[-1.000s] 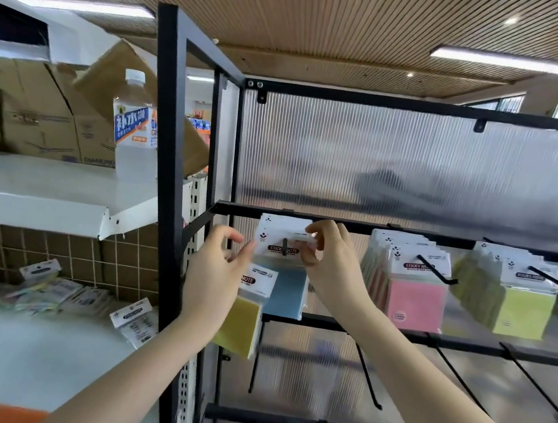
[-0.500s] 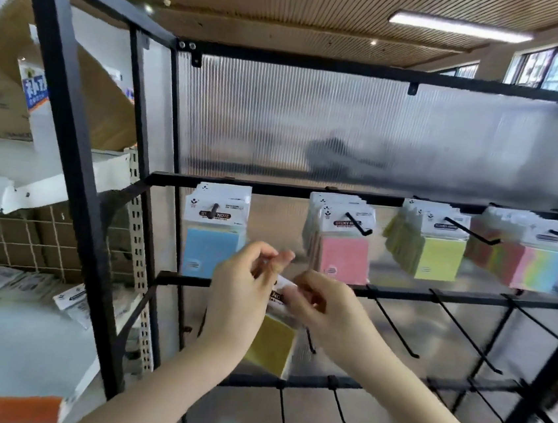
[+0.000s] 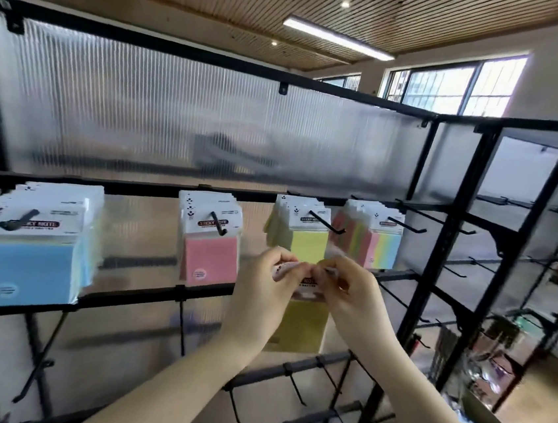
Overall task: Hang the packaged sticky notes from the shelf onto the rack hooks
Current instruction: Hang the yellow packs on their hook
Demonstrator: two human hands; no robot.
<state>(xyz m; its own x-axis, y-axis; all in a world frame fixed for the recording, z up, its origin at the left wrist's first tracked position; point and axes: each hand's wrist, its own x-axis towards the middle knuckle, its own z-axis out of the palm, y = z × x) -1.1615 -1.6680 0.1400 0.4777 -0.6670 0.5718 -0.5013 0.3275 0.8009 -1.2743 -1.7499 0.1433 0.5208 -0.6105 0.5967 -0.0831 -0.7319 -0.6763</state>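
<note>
Black rack [image 3: 410, 295], raised hands [image 3: 308, 283] pinching yellow pack [image 3: 296, 327]

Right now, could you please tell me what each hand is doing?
Left hand: pinching the top of the yellow sticky note pack.
Right hand: pinching the same pack's top from the other side.

Pink sticky-note pack [image 3: 212, 238], header card: "STICKY NOTE". Blue sticky-note pack [image 3: 35, 241], header card: "STICKY NOTE", partly covered by its hook. Yellow pack held in both hands [image 3: 300, 320]: "NOTE" showing. Smaller print illegible.
</note>
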